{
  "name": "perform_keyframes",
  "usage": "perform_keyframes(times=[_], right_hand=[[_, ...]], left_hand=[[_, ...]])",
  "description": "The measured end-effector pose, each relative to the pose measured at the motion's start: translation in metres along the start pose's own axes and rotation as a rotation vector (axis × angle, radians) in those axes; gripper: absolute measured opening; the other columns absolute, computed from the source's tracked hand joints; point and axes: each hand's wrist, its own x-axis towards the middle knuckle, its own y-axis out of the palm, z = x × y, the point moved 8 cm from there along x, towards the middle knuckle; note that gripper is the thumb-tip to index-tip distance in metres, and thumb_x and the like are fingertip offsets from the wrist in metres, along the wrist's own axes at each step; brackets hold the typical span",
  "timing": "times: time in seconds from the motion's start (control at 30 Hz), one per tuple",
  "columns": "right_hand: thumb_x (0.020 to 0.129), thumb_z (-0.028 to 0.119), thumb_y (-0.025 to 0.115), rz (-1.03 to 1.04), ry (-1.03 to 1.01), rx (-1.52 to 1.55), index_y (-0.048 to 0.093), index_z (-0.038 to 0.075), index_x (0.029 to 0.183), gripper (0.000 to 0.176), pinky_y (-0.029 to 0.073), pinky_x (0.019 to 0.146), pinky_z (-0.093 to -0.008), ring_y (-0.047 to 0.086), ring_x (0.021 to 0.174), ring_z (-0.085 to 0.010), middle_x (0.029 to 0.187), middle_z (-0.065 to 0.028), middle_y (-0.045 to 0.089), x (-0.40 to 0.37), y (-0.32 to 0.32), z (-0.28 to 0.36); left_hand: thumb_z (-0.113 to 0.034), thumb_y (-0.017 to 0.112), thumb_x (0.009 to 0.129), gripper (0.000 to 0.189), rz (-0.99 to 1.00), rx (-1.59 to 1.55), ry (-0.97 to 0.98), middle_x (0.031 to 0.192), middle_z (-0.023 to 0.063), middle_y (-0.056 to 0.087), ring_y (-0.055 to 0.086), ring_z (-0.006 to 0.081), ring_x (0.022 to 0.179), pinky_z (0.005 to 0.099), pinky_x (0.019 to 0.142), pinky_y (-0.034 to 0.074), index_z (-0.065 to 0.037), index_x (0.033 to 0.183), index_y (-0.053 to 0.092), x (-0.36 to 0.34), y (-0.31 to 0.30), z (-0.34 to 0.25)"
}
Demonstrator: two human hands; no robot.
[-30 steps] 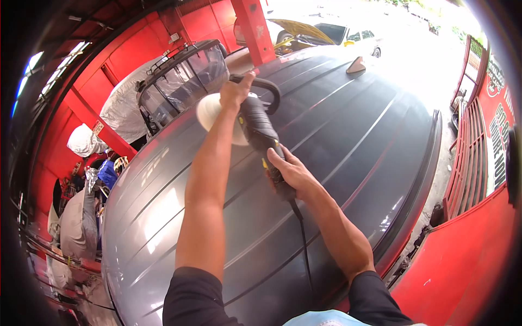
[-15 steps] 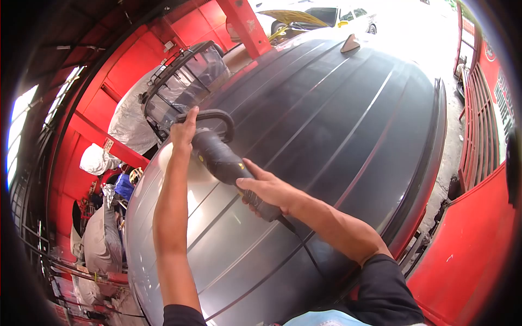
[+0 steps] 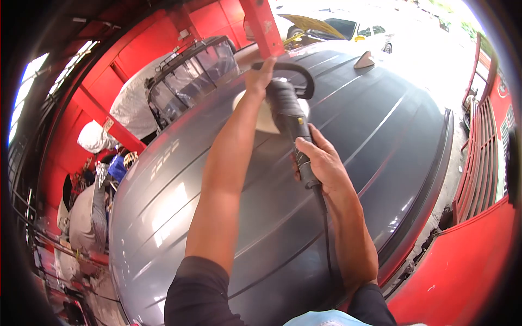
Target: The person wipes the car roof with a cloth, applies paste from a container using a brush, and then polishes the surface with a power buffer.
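Note:
A black polisher [image 3: 288, 111] with a pale round pad [image 3: 263, 120] rests on the dark ribbed roof of a vehicle [image 3: 375, 136]. My left hand [image 3: 260, 80] is wrapped round the end of its looped front handle [image 3: 304, 76]. The rear of the polisher body is gripped by my right hand [image 3: 321, 157], thumb on top and fingers underneath. From its back end a black cord [image 3: 327, 233] trails down across the roof. Part of the pad is hidden behind the tool and my left wrist.
A shark-fin antenna [image 3: 365, 60] sticks up at the roof's far end. Beyond a red post [image 3: 262, 27] stands a car with its yellow hood [image 3: 312, 24] raised. Covered items [image 3: 89, 220] line the left side; a slatted metal bench [image 3: 478, 163] is on the right.
Both hands have carried the polisher across the roof, to the right and farther away. The tool now points more nearly straight ahead, and the view has shifted slightly.

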Motion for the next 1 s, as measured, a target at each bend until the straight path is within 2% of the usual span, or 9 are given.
perform_keyframes(times=[0.2,0.4,0.47,0.53,0.6,0.73,0.8,0.87,1.0], right_hand=[[0.097,0.024,0.059,0.049,0.07,-0.106,0.022,0.007,0.156,0.071,0.049,0.048,-0.0298,0.056,0.06,-0.013,0.083,-0.0062,0.056,-0.008,0.0,0.007],[0.097,0.025,0.057,0.352,0.12,-0.224,0.027,0.004,0.154,0.067,0.049,0.049,-0.0287,0.057,0.064,-0.0124,0.084,-0.0073,0.055,-0.023,0.069,-0.035],[0.098,0.026,0.055,0.495,0.169,-0.188,0.032,0.002,0.151,0.063,0.049,0.049,-0.0287,0.057,0.062,-0.0124,0.083,-0.0063,0.055,-0.043,0.107,-0.055],[0.098,0.027,0.053,0.691,0.214,-0.219,0.035,0.002,0.148,0.059,0.049,0.049,-0.029,0.057,0.061,-0.0126,0.083,-0.0054,0.056,-0.064,0.143,-0.087],[0.098,0.027,0.052,0.764,0.195,-0.231,0.036,0.002,0.145,0.056,0.049,0.049,-0.0295,0.057,0.058,-0.0137,0.084,-0.0063,0.057,-0.086,0.178,-0.105],[0.098,0.028,0.052,0.896,0.258,-0.23,0.035,0.001,0.145,0.057,0.048,0.047,-0.0309,0.056,0.053,-0.0154,0.075,-0.0072,0.055,-0.118,0.245,-0.14],[0.098,0.028,0.052,0.957,0.271,-0.18,0.034,0.001,0.145,0.057,0.048,0.047,-0.0314,0.055,0.051,-0.016,0.072,-0.0074,0.055,-0.132,0.274,-0.156],[0.097,0.028,0.052,0.999,0.342,-0.217,0.031,0.003,0.145,0.058,0.049,0.048,-0.0347,0.056,0.053,-0.0186,0.075,-0.0104,0.056,-0.147,0.29,-0.171],[0.098,0.031,0.05,0.982,0.338,-0.288,0.019,-0.001,0.151,0.069,0.05,0.056,-0.0389,0.061,0.059,-0.0238,0.082,-0.0149,0.061,-0.173,0.295,-0.182]], left_hand=[[-0.067,0.074,0.067,0.098,0.001,-0.064,-0.118,0.122,0.0257,0.063,0.062,0.0284,0.111,0.0389,0.091,0.048,0.013,0.121,0.061,-0.02,-0.024,0.012],[-0.065,0.073,0.074,0.087,-0.239,0.079,-0.163,0.123,0.0213,0.065,0.062,0.0272,0.112,0.0388,0.092,0.049,0.012,0.117,0.065,-0.078,-0.189,0.03],[-0.059,0.07,0.082,0.079,-0.125,-0.011,-0.021,0.125,0.0168,0.065,0.062,0.0261,0.112,0.0379,0.093,0.049,0.009,0.122,0.064,-0.084,-0.256,0.057],[-0.051,0.064,0.09,0.065,-0.373,0.066,-0.227,0.132,0.0111,0.062,0.059,0.0222,0.117,0.0347,0.097,0.046,-0.001,0.131,0.062,-0.149,-0.325,0.061],[-0.044,0.059,0.096,0.054,-0.384,-0.026,-0.138,0.139,0.0047,0.057,0.054,0.018,0.123,0.0305,0.1,0.041,-0.01,0.138,0.059,-0.194,-0.387,0.071],[-0.039,0.061,0.096,0.048,-0.624,0.066,-0.264,0.133,-0.002,0.058,0.054,0.0113,0.107,0.0264,0.093,0.041,-0.014,0.137,0.06,-0.27,-0.514,0.101],[-0.039,0.061,0.096,0.046,-0.684,0.094,-0.21,0.124,-0.0036,0.059,0.052,0.0091,0.095,0.0269,0.087,0.041,-0.015,0.135,0.062,-0.299,-0.535,0.079],[-0.038,0.062,0.095,0.039,-0.82,0.147,-0.47,0.119,-0.0044,0.059,0.05,0.0082,0.09,0.0272,0.084,0.042,-0.016,0.126,0.067,-0.33,-0.56,0.083],[-0.05,0.063,0.091,0.05,-0.688,0.092,-0.22,0.121,0.0038,0.059,0.055,0.0142,0.096,0.0288,0.084,0.045,-0.017,0.128,0.063,-0.334,-0.586,0.1]])
